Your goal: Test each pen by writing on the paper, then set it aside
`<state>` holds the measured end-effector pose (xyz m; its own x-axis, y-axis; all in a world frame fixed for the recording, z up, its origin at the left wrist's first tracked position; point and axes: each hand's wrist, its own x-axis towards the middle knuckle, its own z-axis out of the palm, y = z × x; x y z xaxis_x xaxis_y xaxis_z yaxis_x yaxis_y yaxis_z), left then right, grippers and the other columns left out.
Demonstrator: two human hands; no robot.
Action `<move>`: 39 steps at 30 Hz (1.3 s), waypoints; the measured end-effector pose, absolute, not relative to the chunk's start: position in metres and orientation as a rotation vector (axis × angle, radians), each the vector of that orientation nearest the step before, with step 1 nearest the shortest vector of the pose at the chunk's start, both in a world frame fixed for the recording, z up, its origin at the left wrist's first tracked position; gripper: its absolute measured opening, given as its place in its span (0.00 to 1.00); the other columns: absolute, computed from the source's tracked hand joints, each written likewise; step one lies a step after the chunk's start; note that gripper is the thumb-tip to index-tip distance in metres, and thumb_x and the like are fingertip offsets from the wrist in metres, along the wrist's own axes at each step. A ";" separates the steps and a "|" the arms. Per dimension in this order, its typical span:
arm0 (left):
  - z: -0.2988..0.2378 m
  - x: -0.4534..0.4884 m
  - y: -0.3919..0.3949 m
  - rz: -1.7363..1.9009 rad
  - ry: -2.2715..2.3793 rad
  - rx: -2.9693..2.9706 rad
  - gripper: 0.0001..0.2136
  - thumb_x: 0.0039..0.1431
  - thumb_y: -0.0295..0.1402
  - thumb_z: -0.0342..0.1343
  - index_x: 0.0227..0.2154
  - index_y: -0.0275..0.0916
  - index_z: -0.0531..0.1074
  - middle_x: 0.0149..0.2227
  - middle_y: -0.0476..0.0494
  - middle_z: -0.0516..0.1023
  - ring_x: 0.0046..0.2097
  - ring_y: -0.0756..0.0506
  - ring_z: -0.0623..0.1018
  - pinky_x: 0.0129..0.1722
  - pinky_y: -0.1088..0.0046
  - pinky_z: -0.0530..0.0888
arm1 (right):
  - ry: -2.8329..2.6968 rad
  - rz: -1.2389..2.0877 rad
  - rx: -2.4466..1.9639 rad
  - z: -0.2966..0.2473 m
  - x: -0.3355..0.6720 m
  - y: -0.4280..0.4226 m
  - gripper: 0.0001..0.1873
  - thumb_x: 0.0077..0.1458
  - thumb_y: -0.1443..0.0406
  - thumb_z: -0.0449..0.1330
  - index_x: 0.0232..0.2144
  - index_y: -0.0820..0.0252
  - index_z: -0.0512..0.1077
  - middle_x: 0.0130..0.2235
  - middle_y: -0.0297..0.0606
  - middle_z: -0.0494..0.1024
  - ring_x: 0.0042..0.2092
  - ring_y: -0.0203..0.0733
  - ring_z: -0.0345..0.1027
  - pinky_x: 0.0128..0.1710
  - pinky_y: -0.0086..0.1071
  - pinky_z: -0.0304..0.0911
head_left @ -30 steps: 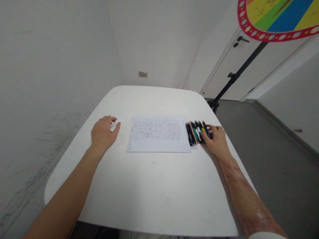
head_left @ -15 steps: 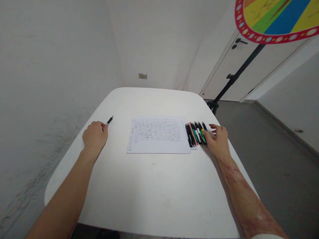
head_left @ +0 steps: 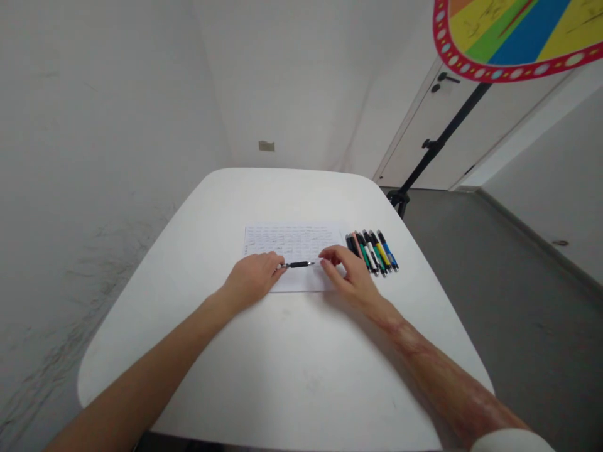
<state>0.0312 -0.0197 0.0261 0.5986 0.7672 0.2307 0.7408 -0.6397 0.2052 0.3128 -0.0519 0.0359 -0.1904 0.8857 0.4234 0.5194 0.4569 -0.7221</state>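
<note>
My left hand is closed on one end of a black pen, which lies level above the paper with its tip pointing right. Just past that tip is my right hand, its thumb and fingers curved and apart, with nothing seen between them. Beneath both hands a white sheet of paper covered in rows of handwriting rests on the table; its lower part is partly hidden by the hands. Beside the paper's right edge, a row of several pens in black, white, green, yellow and blue lies side by side.
The white table has rounded corners and stands close to the walls. Behind it on the right, a black stand carries a colourful wheel with a red rim. A door is beyond the stand.
My left hand has brought the pen from the table's left side to over the paper. My right hand has moved left, away from the row of pens, toward the pen tip.
</note>
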 end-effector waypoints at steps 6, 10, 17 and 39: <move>0.022 0.046 -0.021 0.590 1.250 2.769 0.20 0.82 0.48 0.42 0.49 0.43 0.76 0.41 0.42 0.82 0.44 0.41 0.83 0.46 0.64 0.77 | -1.834 0.783 -1.209 0.025 0.294 -0.049 0.22 0.76 0.52 0.52 0.29 0.53 0.64 0.28 0.32 0.71 0.30 0.41 0.61 0.34 0.38 0.55; 0.014 0.039 -0.018 0.726 1.144 2.823 0.20 0.82 0.47 0.44 0.47 0.43 0.79 0.40 0.42 0.83 0.42 0.42 0.82 0.44 0.65 0.77 | -1.735 0.818 -1.229 0.013 0.300 -0.048 0.24 0.75 0.50 0.53 0.27 0.53 0.62 0.26 0.30 0.66 0.30 0.40 0.58 0.33 0.37 0.52; 0.014 0.035 -0.016 1.074 0.938 2.908 0.14 0.81 0.41 0.51 0.46 0.40 0.79 0.37 0.45 0.84 0.36 0.47 0.81 0.39 0.69 0.74 | -1.789 0.762 -1.152 0.004 0.304 -0.046 0.23 0.77 0.54 0.49 0.28 0.53 0.59 0.27 0.30 0.65 0.30 0.39 0.58 0.33 0.36 0.51; 0.009 0.027 -0.018 0.904 1.043 2.720 0.19 0.78 0.51 0.52 0.44 0.40 0.75 0.34 0.45 0.83 0.34 0.44 0.81 0.36 0.68 0.72 | -1.825 0.683 -1.121 0.005 0.301 -0.054 0.18 0.77 0.58 0.49 0.31 0.52 0.57 0.30 0.32 0.65 0.32 0.42 0.58 0.35 0.38 0.54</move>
<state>0.0271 -0.0177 0.0086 0.5911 0.6356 0.4966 0.5818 -0.7624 0.2833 0.3011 -0.0535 0.0052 -0.2225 0.8953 0.3860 0.4216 0.4453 -0.7899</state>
